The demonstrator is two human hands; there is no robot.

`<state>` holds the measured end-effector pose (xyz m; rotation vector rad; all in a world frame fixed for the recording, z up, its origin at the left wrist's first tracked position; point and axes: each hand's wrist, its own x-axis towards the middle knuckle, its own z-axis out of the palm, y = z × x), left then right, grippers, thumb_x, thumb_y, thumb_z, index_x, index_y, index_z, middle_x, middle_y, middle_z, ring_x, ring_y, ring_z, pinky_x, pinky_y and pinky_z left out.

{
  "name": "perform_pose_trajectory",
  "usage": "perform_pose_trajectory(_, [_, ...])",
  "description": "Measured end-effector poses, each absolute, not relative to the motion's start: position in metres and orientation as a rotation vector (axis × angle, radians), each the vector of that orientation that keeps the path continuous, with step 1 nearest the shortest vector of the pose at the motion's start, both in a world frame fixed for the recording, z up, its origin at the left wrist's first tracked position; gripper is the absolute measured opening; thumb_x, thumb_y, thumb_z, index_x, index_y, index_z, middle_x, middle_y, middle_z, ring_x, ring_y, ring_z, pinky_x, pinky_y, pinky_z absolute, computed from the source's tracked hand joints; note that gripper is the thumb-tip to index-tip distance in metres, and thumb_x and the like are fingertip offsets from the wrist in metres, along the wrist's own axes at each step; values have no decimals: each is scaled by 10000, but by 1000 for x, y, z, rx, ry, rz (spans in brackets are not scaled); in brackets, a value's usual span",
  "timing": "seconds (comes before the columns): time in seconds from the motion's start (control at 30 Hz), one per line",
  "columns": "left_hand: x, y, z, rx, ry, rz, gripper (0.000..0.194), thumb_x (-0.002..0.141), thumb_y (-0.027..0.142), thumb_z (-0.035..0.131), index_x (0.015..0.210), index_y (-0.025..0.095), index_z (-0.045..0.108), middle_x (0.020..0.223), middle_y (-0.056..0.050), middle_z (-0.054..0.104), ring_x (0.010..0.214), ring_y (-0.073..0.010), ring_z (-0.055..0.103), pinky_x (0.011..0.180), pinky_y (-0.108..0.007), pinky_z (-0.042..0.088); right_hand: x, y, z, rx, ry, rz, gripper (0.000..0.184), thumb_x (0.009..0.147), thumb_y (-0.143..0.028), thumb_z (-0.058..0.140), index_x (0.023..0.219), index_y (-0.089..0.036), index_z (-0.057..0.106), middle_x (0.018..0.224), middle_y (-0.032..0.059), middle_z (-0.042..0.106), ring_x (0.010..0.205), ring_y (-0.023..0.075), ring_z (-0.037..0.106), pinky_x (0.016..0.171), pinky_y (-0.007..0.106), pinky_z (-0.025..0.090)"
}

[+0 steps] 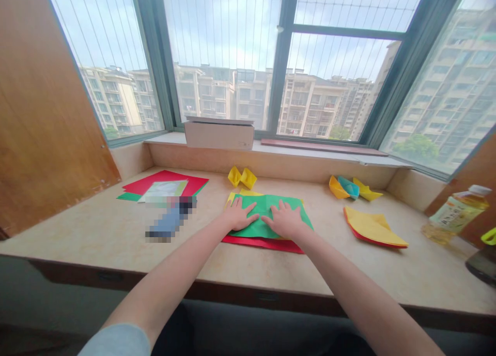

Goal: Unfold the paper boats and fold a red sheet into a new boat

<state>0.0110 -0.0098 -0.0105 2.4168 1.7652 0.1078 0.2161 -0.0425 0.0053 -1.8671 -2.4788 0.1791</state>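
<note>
Head cam view from over a stone-topped window ledge (77,237). Both hands are open and flat, palms down, fingers spread, pressing on a green paper sheet (267,210). The left hand (238,215) and right hand (284,220) sit side by side near the middle of it, fingertips just apart. The green sheet lies on a yellow paper sheet (233,196), and a red paper sheet (263,244) pokes out along the near edge, so it's a little stack of three colors.

Left of the hands there's a bigger red sheet (166,181) with a bit of green paper (127,196) under it and a pale printed booklet (165,189) on top. Just beside that is a pixelated blue-and-dark object (170,217), too blurred to tell what it is.

Straight ahead, a yellow paper boat (241,177) sits near the back wall. Off to the right are a yellow and teal folded boat cluster (346,187) and a folded yellow-and-red paper pile (374,227). Far right, a plastic tea bottle (457,211) lies tilted near the ledge end. A white cardboard box (219,134) sits on the windowsill.
</note>
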Motion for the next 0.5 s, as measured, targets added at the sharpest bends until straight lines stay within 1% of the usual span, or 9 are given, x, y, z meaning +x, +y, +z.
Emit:
perform_pose_trajectory(0.07, [8,-8,-19,2402,1782,168,811,842,792,251,1511,339,308,1612,-134,217,1485,-389,114,1144,-601,95,212,-35,-3,-1852,-2447,191,810,910,-736,157,1538,-235,258,1629,163,106,1486,376,77,1091,695,-2])
perform_pose_trajectory(0.13, [5,-8,-25,2411,1789,236,761,861,760,285,1492,338,354,1608,-117,243,1485,-373,136,1151,-579,115,211,-30,-14,-1826,-2436,261,778,921,-721,129,1552,-270,200,1638,119,100,1500,317,57,1125,643,2])
perform_pose_trajectory(0.2, [4,-9,-28,2422,1806,320,686,894,695,317,1460,319,417,1592,-108,288,1477,-348,190,1161,-534,151,213,-26,-22,-1806,-2423,314,761,928,-710,130,1553,-280,189,1638,101,115,1503,293,59,1140,618,9])
perform_pose_trajectory(0.3, [3,-9,-28,2390,1895,432,624,934,564,350,1436,208,457,1587,-158,274,1471,-348,202,1172,-484,159,220,-23,-28,-1776,-2378,300,734,933,-696,207,1538,-281,252,1623,98,189,1494,291,120,1147,605,38])
perform_pose_trajectory(0.4, [1,-9,-26,2272,2092,541,643,914,503,423,1439,131,430,1587,-209,236,1469,-399,161,1172,-510,135,232,-20,-27,-1842,-2232,170,662,954,-616,291,1478,-227,400,1596,132,253,1471,294,199,1163,521,114])
perform_pose_trajectory(0.43, [-1,-9,-26,2217,2142,576,658,899,496,457,1441,124,420,1579,-219,248,1462,-413,171,1167,-524,140,236,-19,-27,-1890,-2170,110,645,956,-590,315,1462,-207,428,1593,148,251,1467,310,201,1159,508,132])
perform_pose_trajectory(0.5, [-4,-9,-24,2123,2160,628,683,875,479,501,1443,113,401,1544,-237,315,1439,-417,238,1154,-532,180,245,-18,-29,-2003,-2070,54,663,947,-580,345,1476,-186,405,1591,176,230,1459,366,193,1139,532,153])
